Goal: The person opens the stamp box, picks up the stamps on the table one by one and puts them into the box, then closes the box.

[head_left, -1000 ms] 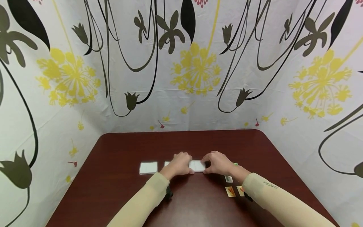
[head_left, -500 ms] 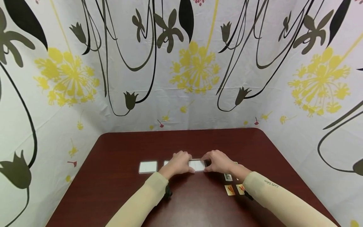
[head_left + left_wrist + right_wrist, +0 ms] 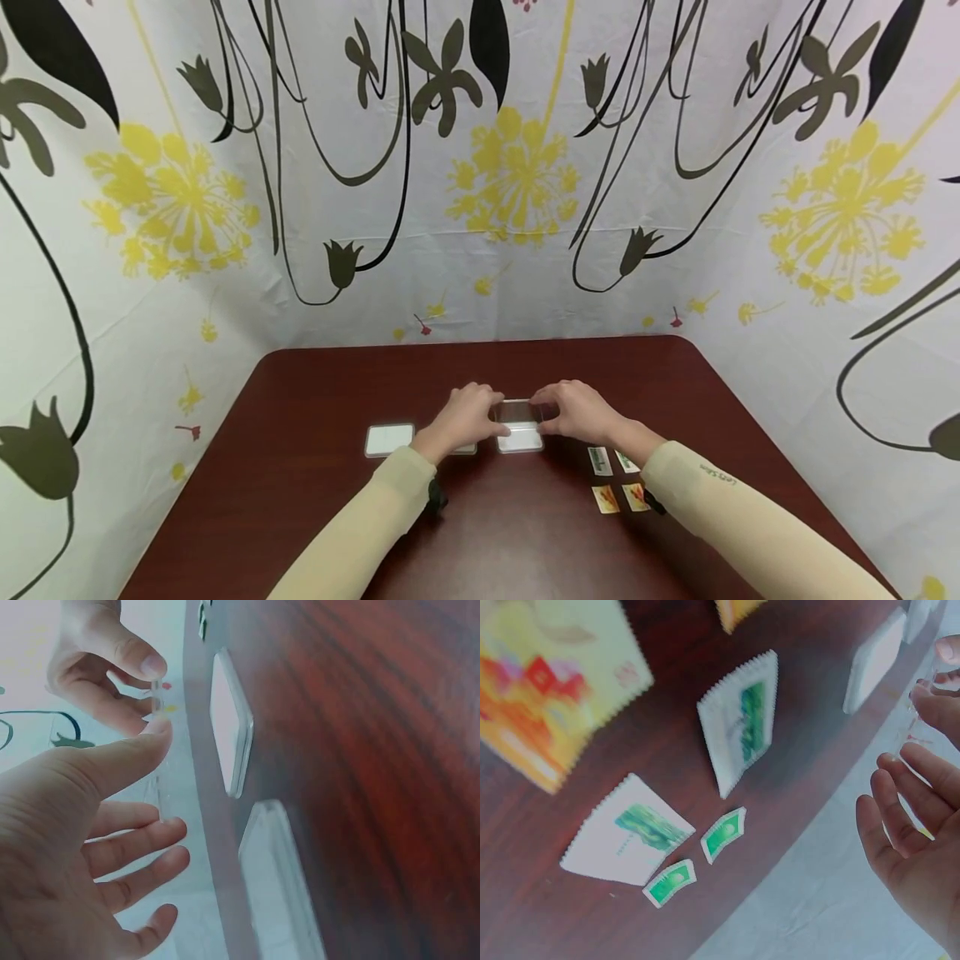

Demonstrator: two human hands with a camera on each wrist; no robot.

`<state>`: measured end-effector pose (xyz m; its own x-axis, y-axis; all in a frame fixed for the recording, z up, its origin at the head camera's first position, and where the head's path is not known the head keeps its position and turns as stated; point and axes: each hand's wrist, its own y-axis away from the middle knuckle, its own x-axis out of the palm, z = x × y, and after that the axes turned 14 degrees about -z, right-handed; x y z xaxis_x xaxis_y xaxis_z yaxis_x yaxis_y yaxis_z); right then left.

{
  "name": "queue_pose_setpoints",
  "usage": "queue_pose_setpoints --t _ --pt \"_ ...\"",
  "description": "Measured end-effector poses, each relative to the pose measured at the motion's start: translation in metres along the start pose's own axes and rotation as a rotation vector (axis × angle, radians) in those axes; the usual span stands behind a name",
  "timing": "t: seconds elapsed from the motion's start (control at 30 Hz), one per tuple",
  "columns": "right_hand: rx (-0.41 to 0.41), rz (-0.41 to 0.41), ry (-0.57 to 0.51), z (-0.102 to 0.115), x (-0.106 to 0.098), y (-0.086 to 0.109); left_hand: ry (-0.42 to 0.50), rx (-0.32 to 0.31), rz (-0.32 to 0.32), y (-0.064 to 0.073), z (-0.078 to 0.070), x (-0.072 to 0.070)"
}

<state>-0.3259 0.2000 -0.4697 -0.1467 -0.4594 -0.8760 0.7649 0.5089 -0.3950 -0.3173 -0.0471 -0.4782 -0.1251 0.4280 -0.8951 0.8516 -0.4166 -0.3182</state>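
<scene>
Above the red-brown wooden tabletop (image 3: 510, 537), the left hand (image 3: 461, 419) and right hand (image 3: 581, 414) hold a clear rectangular plastic lid (image 3: 517, 411) between their fingers; just lifted, it leaves 1 flat white rectangular case (image 3: 520, 441) apparently uncovered below.

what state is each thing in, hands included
left hand, holding the clear lid
right hand, holding its other side
clear lid, held up, apart from the right case
right case, uncovered, flat on the table
left case, flat, lid state unclear
middle case, partly hidden, lid state unclear
orange stamps, picture side up
green stamps, picture side up
</scene>
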Motion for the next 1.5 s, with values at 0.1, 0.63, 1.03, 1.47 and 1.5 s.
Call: queue_pose_setpoints --t 0.1,0.63,1.03,1.47,1.5 --pt "0.008 -0.021 -0.003 -0.001 -0.006 -0.005 0.021 -0.006 -0.025 -0.004 0.003 -0.005" --pt "0.029 -0.044 0.001 -0.013 -0.012 -0.039 0.043 -0.022 -0.128 -0.034 0.022 -0.011" --pt "0.123 -0.003 -0.020 -0.030 0.008 -0.055 0.003 -0.063 -0.107 -0.055 0.033 0.008" --pt "0.128 0.094 0.087 -0.034 0.043 -0.056 -0.004 -0.147 -0.047 -0.053 0.044 0.031" --pt "0.135 0.092 0.087 -0.035 0.044 -0.055 0.001 -0.146 -0.053 -0.053 0.044 0.033"
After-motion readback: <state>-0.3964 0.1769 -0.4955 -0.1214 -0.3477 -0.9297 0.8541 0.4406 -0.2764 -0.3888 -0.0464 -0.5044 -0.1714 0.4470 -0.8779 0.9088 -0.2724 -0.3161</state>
